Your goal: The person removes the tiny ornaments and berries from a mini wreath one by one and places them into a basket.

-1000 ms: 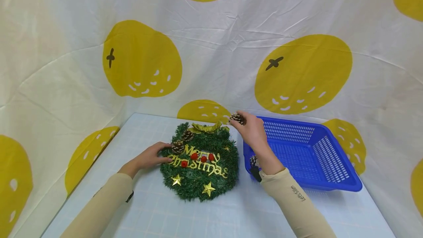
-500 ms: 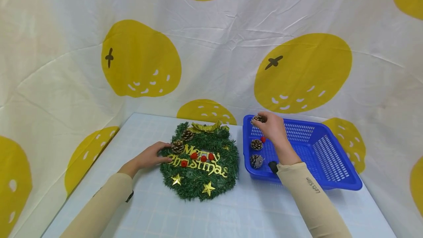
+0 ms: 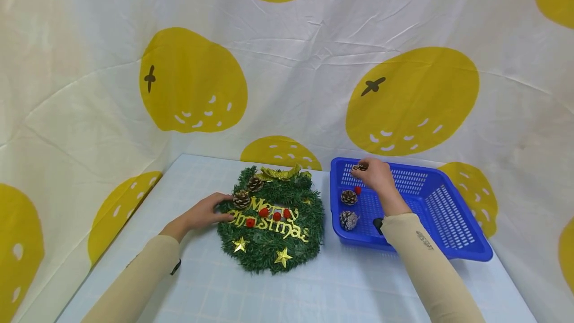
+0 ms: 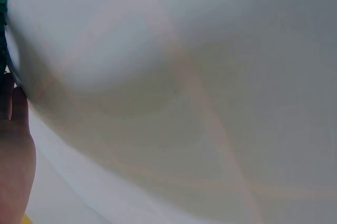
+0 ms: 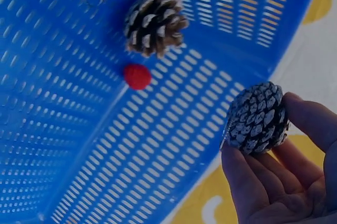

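Observation:
My right hand (image 3: 377,176) pinches a white-tipped pinecone (image 5: 258,117) between thumb and fingers, over the back left corner of the blue plastic basket (image 3: 466,253). A thin silvery loop hangs on this pinecone in the right wrist view. My left hand (image 3: 204,211) rests at the left edge of a green Christmas wreath (image 3: 269,258), fingers fairly straight beside one of its pinecones (image 3: 241,199). Gold "Merry Christmas" lettering (image 3: 293,229), red balls and gold stars decorate the wreath. Only a sliver of wreath shows in the left wrist view.
Inside the basket lie a brown pinecone (image 5: 157,23), a greyish pinecone (image 3: 348,220) and a small red ball (image 5: 137,76). Wreath and basket stand on a pale checked tablecloth (image 3: 233,298). Behind them hangs a white curtain (image 3: 287,88) with yellow fruit prints.
My right hand has carried the pinecone rightward from above the wreath's right side and lowered it over the basket's back left corner. My left hand and the wreath stay put.

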`<state>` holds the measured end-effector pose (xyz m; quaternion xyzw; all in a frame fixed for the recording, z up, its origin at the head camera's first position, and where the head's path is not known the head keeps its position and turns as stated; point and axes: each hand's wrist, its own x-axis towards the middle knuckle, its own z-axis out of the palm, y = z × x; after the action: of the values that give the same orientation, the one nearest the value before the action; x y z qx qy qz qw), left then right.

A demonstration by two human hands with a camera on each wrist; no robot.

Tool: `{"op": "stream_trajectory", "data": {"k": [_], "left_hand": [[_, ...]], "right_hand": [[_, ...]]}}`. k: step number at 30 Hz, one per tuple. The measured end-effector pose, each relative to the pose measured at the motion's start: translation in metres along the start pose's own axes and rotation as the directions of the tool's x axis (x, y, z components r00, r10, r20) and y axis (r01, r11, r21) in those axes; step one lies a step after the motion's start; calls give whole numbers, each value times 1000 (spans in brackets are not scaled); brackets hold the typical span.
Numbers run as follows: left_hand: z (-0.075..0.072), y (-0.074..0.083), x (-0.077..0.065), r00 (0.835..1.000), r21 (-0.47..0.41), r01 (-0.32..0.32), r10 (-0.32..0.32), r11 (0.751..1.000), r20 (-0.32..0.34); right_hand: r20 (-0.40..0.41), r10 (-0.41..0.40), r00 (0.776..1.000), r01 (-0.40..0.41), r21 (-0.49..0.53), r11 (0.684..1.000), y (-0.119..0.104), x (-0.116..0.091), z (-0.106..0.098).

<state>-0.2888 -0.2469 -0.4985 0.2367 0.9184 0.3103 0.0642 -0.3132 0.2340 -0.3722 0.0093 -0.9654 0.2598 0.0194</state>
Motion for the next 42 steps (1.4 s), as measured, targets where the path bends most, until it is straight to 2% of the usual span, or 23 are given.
{"op": "stream_trajectory", "data": {"k": [8,20,30,39,42], "left_hand": [[1,-1,2,1000,-4,-3,3,1000,4],[-1,1,3,1000,-2,12,-12,1000,9],[0,0,2,1000,-4,16,-16,1000,7],[-1,2,0,1000,4,16,-16,1000,0],[-1,4,-1,1000,4,11,-11,1000,-9]], "right_hand": [[47,-26,999,27,-37,999,11,10,9],[39,-31,999,33,-70,997,11,10,14],[75,-48,996,54,-78,995,15,11,22],[72,-30,997,33,-43,999,6,8,23],[60,-54,997,57,-52,997,-2,6,20]]}}
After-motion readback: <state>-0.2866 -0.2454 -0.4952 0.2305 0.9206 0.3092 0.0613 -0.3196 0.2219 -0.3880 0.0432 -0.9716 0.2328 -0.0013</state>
